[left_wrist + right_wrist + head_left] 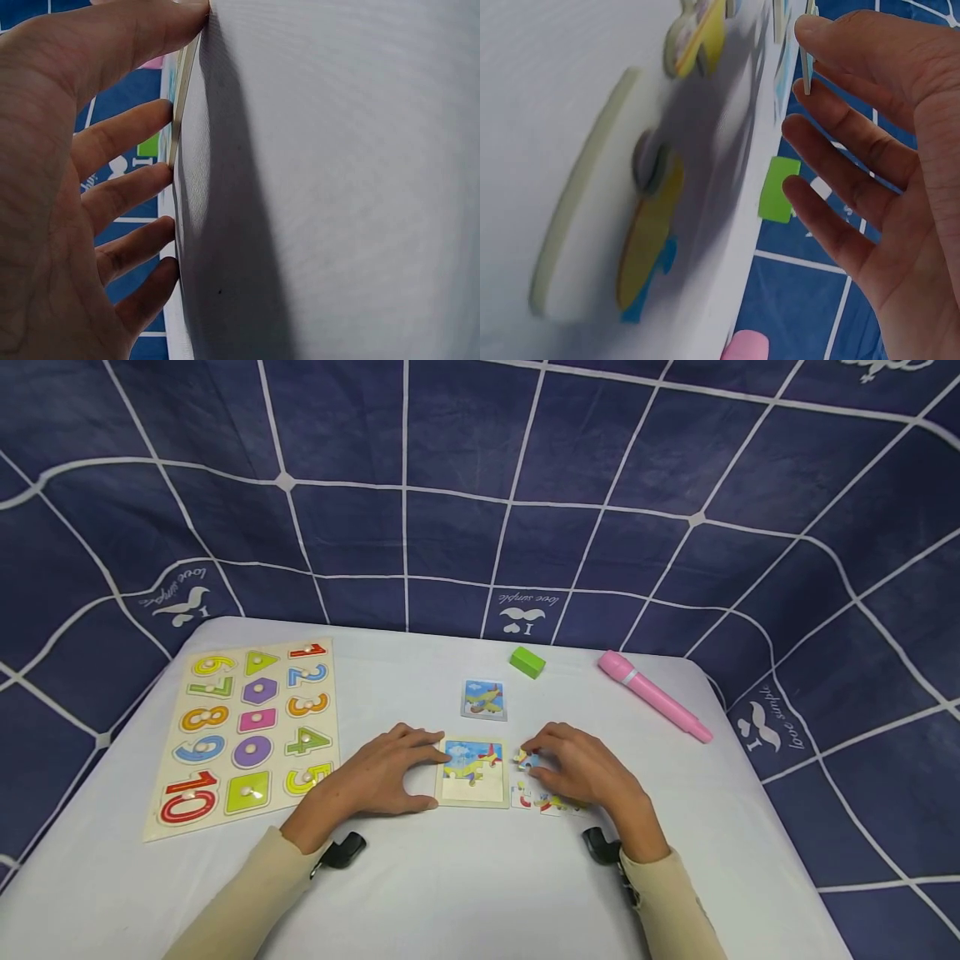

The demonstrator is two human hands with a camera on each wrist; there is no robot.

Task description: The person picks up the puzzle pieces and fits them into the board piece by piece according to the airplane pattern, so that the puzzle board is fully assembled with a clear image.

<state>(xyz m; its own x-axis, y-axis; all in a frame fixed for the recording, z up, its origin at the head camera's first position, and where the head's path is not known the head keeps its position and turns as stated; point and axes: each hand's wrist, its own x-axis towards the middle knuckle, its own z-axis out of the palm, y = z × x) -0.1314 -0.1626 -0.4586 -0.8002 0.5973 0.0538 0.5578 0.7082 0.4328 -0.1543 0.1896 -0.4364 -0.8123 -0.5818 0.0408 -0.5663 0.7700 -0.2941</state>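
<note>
A partly filled jigsaw board [472,787] with a pale wooden frame lies mid-table, its upper part showing an airplane on blue sky. My left hand [390,768] rests at its left side, fingers spread, the thumb at the lower left corner and the index fingertip over the picture. In the left wrist view, fingertips touch the board's edge [178,124]. Just right of the board, my right hand [581,764] pinches a jigsaw piece [808,64] between thumb and index finger, the other fingers loosely bent. Loose jigsaw pieces [550,802] lie below that hand, partly covered by it.
A small airplane picture card [483,700] lies behind the board. Farther back are a green block [527,662] and a pink marker-like stick [660,697]. On the left lies a number-and-shape peg board [247,735]. A dark blue gridded cloth [450,539] hangs behind the white table.
</note>
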